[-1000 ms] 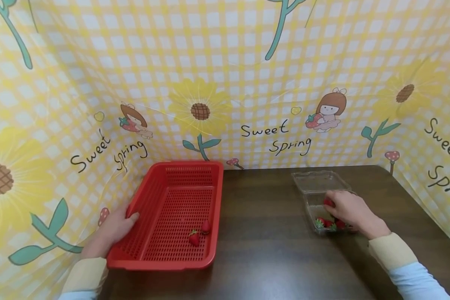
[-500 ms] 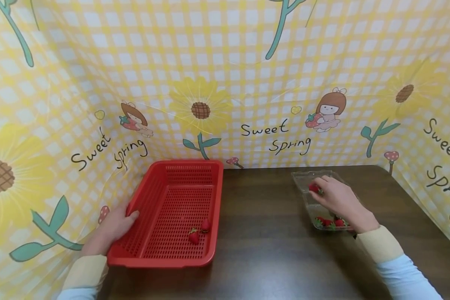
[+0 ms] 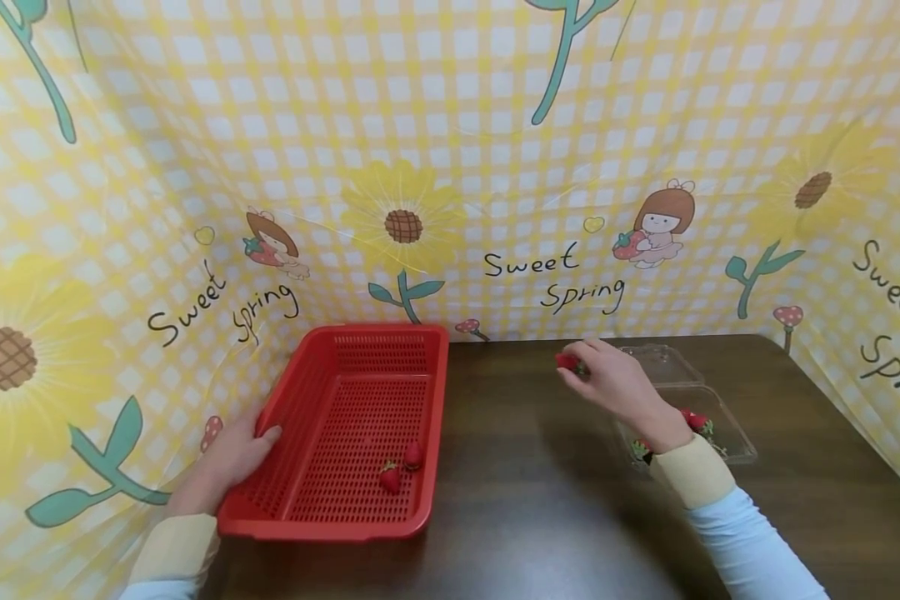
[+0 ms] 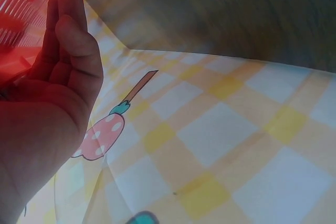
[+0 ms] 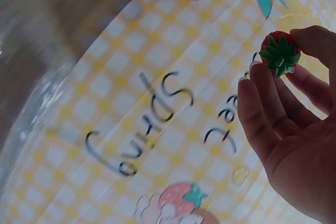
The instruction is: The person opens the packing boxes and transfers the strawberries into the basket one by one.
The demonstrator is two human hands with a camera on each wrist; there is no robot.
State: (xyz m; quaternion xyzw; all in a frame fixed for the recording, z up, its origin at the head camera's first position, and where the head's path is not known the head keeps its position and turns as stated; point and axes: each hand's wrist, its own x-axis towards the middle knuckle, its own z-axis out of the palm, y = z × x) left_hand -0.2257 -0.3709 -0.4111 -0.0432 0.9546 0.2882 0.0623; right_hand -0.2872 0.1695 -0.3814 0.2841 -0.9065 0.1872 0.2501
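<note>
The left hand (image 3: 234, 454) grips the left rim of a red perforated basket (image 3: 437, 392), thumb over the edge; the left wrist view shows this hand (image 4: 63, 72) beside the red wall. Two strawberries (image 3: 390, 477) lie on the basket's floor near its right side. Above the table, between basket and clear box, the right hand (image 3: 618, 385) pinches a strawberry (image 3: 568, 362). In the right wrist view the berry (image 5: 280, 53), green leaves facing the camera, is between the fingertips and thumb of the right hand (image 5: 299, 124). More strawberries (image 3: 696, 421) lie in the box (image 3: 735, 425), partly hidden by the forearm.
The box's clear lid (image 3: 667, 367) lies folded back behind it on the dark wooden table (image 3: 510, 433). A yellow checked cloth (image 3: 495, 192) printed with flowers and words rises behind the table and along both sides.
Holding a strawberry, the right hand has lifted out of the clear box and moved left, past its left edge. The left hand and the basket have stayed in place.
</note>
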